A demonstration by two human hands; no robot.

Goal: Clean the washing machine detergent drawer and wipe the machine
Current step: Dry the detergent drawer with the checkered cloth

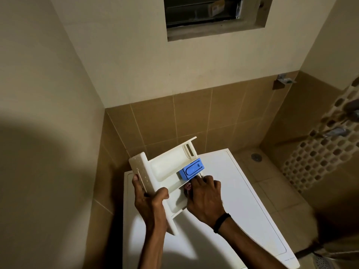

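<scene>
The white detergent drawer (167,167) is out of the machine and held tilted above the washing machine's white top (239,191). My left hand (149,199) grips its front panel from the left. A blue softener insert (192,168) sits in the drawer's middle compartment. My right hand (204,197) reaches into the compartment beside the blue insert, fingers curled around a small pinkish item that I cannot identify. A black band circles that wrist.
Brown tiled walls close in behind and to the left of the machine. A floor drain (256,157) lies on the tiled floor to the right, with wall taps (336,132) on the mosaic wall. A recessed window (213,14) is above.
</scene>
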